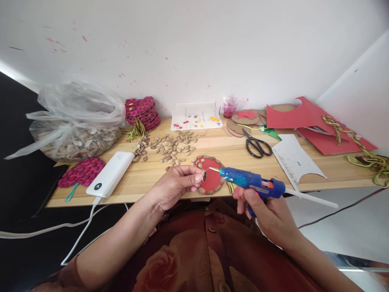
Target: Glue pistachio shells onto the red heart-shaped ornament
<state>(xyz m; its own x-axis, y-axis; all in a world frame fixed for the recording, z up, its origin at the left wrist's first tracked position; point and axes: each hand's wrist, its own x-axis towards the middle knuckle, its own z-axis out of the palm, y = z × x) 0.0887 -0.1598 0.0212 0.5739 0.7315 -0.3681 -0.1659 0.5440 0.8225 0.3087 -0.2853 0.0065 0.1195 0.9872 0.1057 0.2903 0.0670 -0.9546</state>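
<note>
My left hand (178,182) pinches a small brown shell piece (204,175) between thumb and fingertips. My right hand (264,211) is wrapped round the handle of a blue glue gun (252,182), whose metal nozzle points left, close to the held piece. A white glue stick (316,199) sticks out of the gun's back. Below and behind the nozzle lies a red disc (209,181) with tan shell pieces around its rim; my left fingers and the gun cover parts of it. Loose tan shell pieces (173,147) are scattered behind my left hand.
A plastic bag of shells (82,142), a purple woven piece (81,172) and a white power bank (111,174) with a cable occupy the left. Black scissors (257,146), red card (304,115), white card (296,158) and yarn (367,160) lie right. A pink cup (229,109) stands behind.
</note>
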